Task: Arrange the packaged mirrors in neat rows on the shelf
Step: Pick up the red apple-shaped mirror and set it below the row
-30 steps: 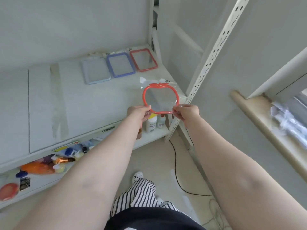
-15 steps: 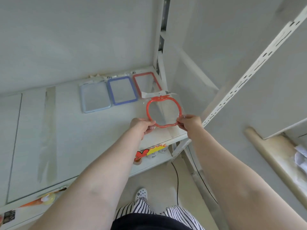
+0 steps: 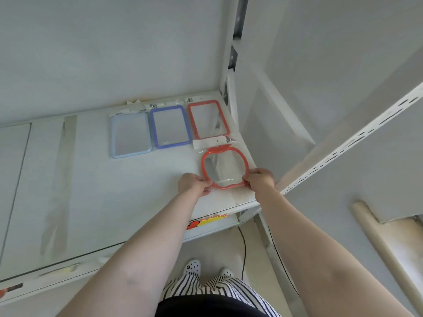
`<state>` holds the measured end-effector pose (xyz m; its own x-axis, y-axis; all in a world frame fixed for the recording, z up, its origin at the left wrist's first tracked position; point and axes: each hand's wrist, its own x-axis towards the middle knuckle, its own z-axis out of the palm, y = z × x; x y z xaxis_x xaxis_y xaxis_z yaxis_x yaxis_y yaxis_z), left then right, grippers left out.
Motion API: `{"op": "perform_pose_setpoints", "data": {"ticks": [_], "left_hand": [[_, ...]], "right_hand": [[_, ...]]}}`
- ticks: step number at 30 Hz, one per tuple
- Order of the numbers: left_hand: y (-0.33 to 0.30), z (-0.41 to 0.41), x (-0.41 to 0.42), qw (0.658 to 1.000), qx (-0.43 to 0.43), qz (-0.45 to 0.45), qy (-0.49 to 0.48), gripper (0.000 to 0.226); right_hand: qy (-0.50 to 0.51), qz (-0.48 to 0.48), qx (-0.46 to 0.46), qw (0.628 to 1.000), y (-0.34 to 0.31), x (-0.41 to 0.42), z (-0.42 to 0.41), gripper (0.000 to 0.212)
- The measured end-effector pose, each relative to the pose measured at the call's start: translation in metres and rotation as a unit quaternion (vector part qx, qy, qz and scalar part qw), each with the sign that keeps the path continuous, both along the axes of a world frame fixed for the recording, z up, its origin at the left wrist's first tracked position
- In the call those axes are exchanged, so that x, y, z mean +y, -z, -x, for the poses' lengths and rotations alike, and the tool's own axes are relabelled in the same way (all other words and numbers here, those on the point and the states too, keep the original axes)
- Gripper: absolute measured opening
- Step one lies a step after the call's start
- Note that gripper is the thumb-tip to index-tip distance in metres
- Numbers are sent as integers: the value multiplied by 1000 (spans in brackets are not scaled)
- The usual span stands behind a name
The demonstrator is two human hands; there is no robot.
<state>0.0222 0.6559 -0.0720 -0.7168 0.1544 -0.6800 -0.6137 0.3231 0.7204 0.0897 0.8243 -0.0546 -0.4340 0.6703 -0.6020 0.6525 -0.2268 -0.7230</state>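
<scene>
While I watch through the head camera, my left hand [image 3: 194, 184] and right hand [image 3: 259, 181] each pinch a lower side of the apple-shaped red mirror [image 3: 225, 167], fingers curled on its frame. It sits in its clear packaging low over the right end of the white shelf [image 3: 91, 179], just in front of the red rectangular mirror [image 3: 207, 119]. Beside that, along the back, lie the blue mirror [image 3: 169, 126] and the pale blue mirror [image 3: 130, 134], side by side in one row.
</scene>
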Motion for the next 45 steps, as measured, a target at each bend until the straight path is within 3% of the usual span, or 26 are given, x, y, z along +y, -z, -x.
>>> {"op": "perform_pose_setpoints", "data": {"ticks": [3,5,7,10,12,15,18,20,24,28,32,43,45], "left_hand": [[-1,-2,3,995,20,85,57,23],[-9,0,3,963,66,221,137,31],[-16,3,2,930,134,312,139,40],[-18,11,8,910,276,284,120,47],[-18,15,15,888,342,253,172,55],[-11,17,24,854,364,244,280,76],[-2,15,26,814,370,275,353,86],[1,16,24,802,371,288,369,87],[0,15,22,792,384,296,371,87],[1,16,21,790,393,294,368,87],[-2,21,21,797,394,271,368,88],[-6,20,23,811,368,271,367,88],[-7,19,24,811,370,271,363,88]], "right_hand": [[-10,-13,-10,1000,1,2,0,21],[-23,-29,-22,999,2,4,1,22],[-40,-47,-37,997,3,6,2,22],[-73,-77,-58,993,2,7,3,18],[-110,-104,-84,985,0,8,3,22],[-166,-141,-130,967,-3,10,4,29],[-215,-203,-194,935,-9,9,10,16],[-217,-268,-230,910,-9,8,19,37],[-181,-310,-141,923,-15,11,46,46],[-138,-182,-28,973,-16,22,74,53],[-141,-163,-7,976,-13,30,86,59],[-208,-94,47,973,-11,32,90,27],[-200,-104,37,974,-9,33,90,37]]}}
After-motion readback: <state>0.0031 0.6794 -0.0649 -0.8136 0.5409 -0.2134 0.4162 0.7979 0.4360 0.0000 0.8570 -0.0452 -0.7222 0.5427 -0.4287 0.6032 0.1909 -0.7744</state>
